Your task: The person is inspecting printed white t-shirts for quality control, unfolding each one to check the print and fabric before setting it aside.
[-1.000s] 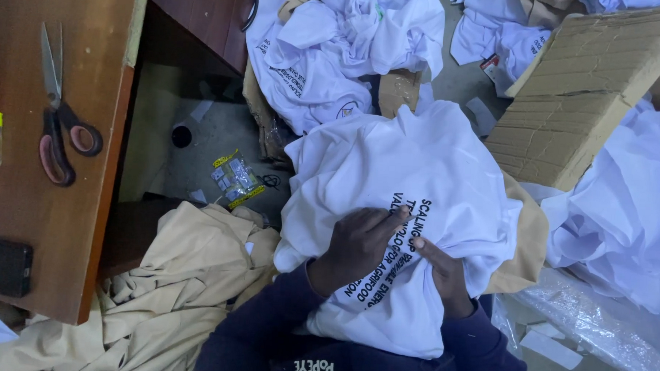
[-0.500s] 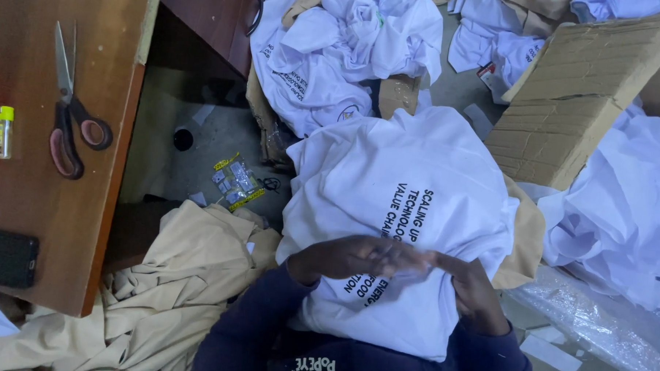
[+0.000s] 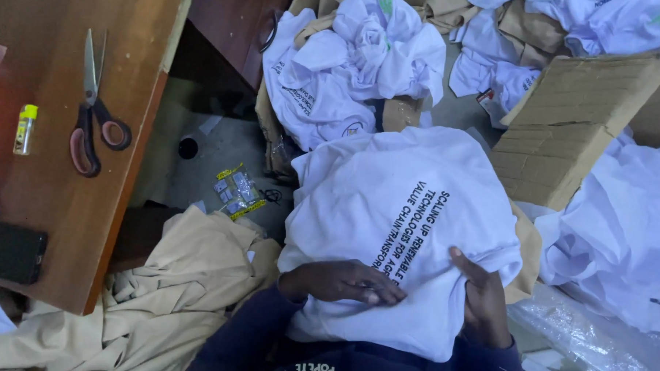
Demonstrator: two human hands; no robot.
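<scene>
**Both hands on a white printed T-shirt**

The white T-shirt [image 3: 388, 209] with black lettering lies over the person's lap. The left hand [image 3: 345, 281] rests flat on its lower part, fingers stretched out and gripping nothing. The right hand [image 3: 479, 304] closes on the shirt's lower right edge, seemingly pinching the fabric, though its fingers are partly hidden. Left of the shirt lies beige cloth [image 3: 165, 289], then the wooden worktop [image 3: 49, 73] carrying scissors [image 3: 91, 111]. Beyond the shirt sits a cardboard box [image 3: 573, 121].

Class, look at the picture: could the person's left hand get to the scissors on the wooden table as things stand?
Probably yes: the left hand rests on the white shirt, and the scissors lie uncovered on the table.
</scene>
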